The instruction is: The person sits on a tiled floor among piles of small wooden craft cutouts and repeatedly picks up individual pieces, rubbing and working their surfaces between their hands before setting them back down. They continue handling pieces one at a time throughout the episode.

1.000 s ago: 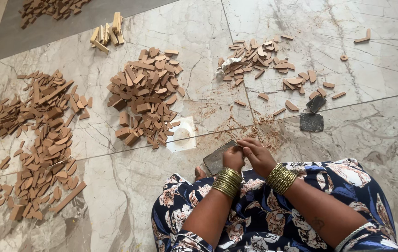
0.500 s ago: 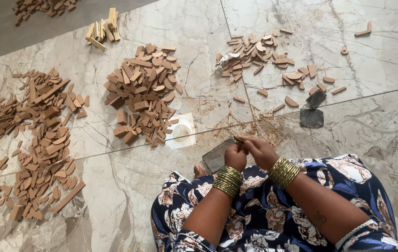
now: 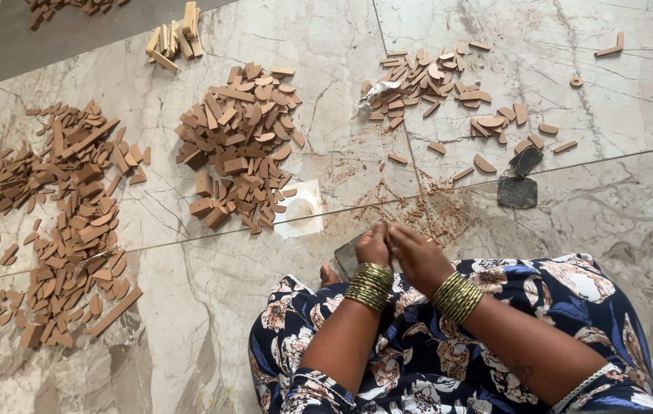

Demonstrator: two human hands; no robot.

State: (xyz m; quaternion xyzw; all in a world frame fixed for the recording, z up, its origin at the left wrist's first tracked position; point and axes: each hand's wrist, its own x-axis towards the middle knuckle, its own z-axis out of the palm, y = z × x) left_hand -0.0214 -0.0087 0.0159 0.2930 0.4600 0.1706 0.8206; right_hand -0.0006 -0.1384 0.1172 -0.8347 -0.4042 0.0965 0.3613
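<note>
Hands meet low in the frame, just above the lap of a floral navy dress [image 3: 449, 345]. Left hand [image 3: 373, 247] and right hand [image 3: 417, 253] touch each other, fingers curled inward and pressed together around something small between them; what they pinch is too hidden to tell. Both hands sit over a dark grey flat sheet [image 3: 348, 257] lying on the floor, its corner showing to the left of the left hand. Stacks of gold bangles [image 3: 369, 285] circle each wrist.

Marble floor [image 3: 610, 222], pale with grey veins, carries everything. Reddish-brown dust and shavings [image 3: 426, 211] are scattered just ahead of the hands. A small white square piece [image 3: 300, 209] lies to the left of that dust, touching the near edge of the middle pile of brown wooden pieces [image 3: 238, 142]. A looser, longer spread of similar pieces [image 3: 66, 222] runs down the left side. A thinner scatter of pieces [image 3: 434, 80], many with rounded edges, lies ahead and to the right, with a crumpled bit of pale wrapper [image 3: 376, 92] at its left edge. Two dark grey scraps [image 3: 518, 184] rest right of the dust, well apart from the hands. A few pale yellow wooden sticks [image 3: 175, 38] sit at the top, near the far edge of the marble.
</note>
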